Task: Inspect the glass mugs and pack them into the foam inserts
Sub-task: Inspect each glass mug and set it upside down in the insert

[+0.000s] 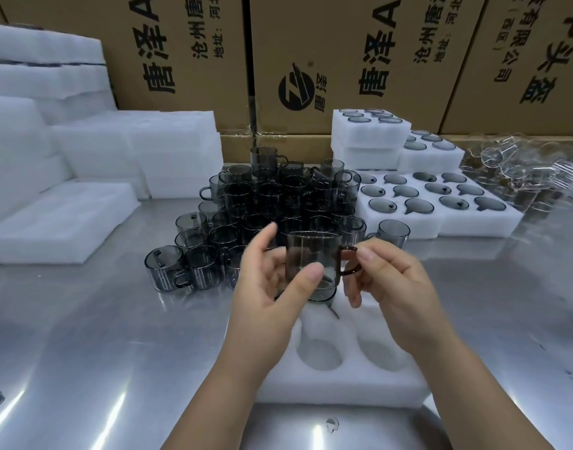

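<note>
Steel table (83,368) runs under both forearms, bright with glare. On it, directly below the hands, lies a white foam insert (343,384). Its two cavities on the wrist side are empty. The cavities under the fingers are hidden, so I cannot tell whether they are filled.

Obs. 1: one smoky grey mug (311,258) is held upright above that insert, clear of the foam. The left hand (268,287) holds the body, thumb pressed on the near wall and fingers behind the glass, index finger lifted away. The right hand (398,293) pinches the handle, thumb on top and fingers curled beneath.

Judgement: this looks like the inspection step. Two light grips leave most of the wall uncovered, and holding it by wall and handle would let it be turned against the light (a fuller grip would hide flaws). Keeping it over the insert means a short drop into a cavity afterwards.

Obs. 2: just beyond the hands stands a pile of mugs (262,203), stacked in tiers, within easy reach. Beyond the right hand sit filled inserts (418,227), mugs rim-up in rows, two more stacked behind. Further out on that side lies clear glassware (512,167), too blurred to identify. Out past the left hand, blank foam (61,219) is stacked. Cartons (181,60) form the back wall.

Progress: several inserts done, many mugs remaining.
</note>
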